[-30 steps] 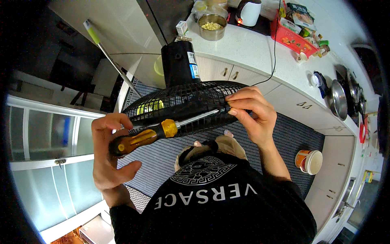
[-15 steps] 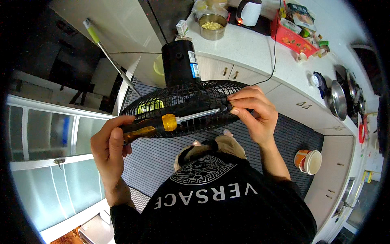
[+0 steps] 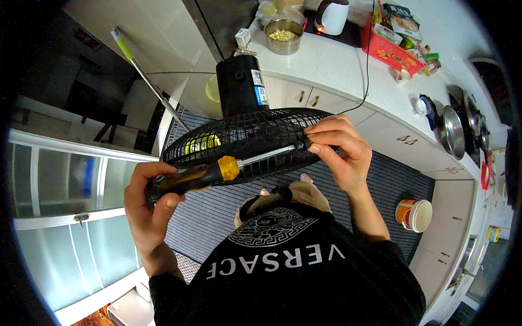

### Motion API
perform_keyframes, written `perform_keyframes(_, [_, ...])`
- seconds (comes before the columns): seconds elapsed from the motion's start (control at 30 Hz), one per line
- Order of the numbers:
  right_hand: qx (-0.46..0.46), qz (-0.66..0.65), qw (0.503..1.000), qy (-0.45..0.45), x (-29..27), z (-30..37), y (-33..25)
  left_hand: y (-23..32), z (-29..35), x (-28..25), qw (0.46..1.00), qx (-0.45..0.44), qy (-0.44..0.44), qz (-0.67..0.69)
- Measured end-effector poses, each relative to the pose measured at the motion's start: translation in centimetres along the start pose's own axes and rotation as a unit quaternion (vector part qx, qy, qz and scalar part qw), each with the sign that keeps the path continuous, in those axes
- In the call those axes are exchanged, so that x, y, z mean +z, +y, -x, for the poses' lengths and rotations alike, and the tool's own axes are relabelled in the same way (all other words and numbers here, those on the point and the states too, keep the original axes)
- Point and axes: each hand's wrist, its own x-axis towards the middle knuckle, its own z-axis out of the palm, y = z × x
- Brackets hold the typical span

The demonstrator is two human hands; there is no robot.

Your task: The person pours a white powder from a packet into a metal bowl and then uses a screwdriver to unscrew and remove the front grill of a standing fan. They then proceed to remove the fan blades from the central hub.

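A black electric fan with a wire guard [image 3: 261, 127] stands in front of me, its guard seen nearly edge-on and its black motor housing [image 3: 238, 84] on the far side. My left hand [image 3: 149, 198] grips the black and yellow handle of a screwdriver [image 3: 229, 168] between thumb and fingers. The metal shaft runs rightward along the guard's rim, and its tip meets a small black piece on the rim. Thumb and fingertips of my right hand [image 3: 342, 152] are pinched around that piece; whether a screw sits there is hidden.
On the counter [image 3: 331, 60] stand a steel pot [image 3: 284, 44] of pale pieces, a white kettle [image 3: 333, 19], and a red basket [image 3: 389, 51] of packages. A power cord [image 3: 368, 70] hangs down its front. A bucket [image 3: 414, 215] is on the floor at right; a pole [image 3: 147, 79] leans at left.
My left hand has shifted its hold on the screwdriver's handle: the thumb is lower and the handle's end now shows. The handle appears rolled. My right hand stays at the rim.
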Motion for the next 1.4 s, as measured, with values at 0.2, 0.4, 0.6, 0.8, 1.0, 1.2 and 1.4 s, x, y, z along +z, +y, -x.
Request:
perform_keyframes(0.2, [0.004,-0.005,1.000,0.000,-0.2,0.1,0.1,-0.4,-0.9,0.9,0.996,-0.052,0.061,0.024])
perform_keyframes(0.4, [-0.016,-0.003,1.000,-0.002,-0.2,0.0,0.3,-0.9,-1.1,1.1,0.992,0.073,0.017,0.097])
perform_keyframes(0.6, [-0.016,-0.007,1.000,0.002,-0.1,0.0,0.2,-0.5,-0.6,0.5,0.995,0.047,0.013,0.086])
perform_keyframes(0.8, [-0.029,-0.002,1.000,-0.003,-0.1,0.1,0.3,-1.6,-0.6,0.3,0.995,-0.041,0.068,-0.063])
perform_keyframes(1.0, [-0.021,-0.001,1.000,0.006,-0.1,0.2,0.4,-1.3,-1.3,1.4,0.992,0.084,0.043,0.078])
perform_keyframes(1.2, [-0.026,-0.009,1.000,0.005,0.0,0.1,0.4,-2.0,-0.3,0.5,0.993,0.058,0.025,0.096])
perform_keyframes(1.4, [-0.005,-0.004,1.000,0.006,-0.1,0.2,0.2,-2.3,-0.2,0.5,0.996,0.045,0.072,0.000])
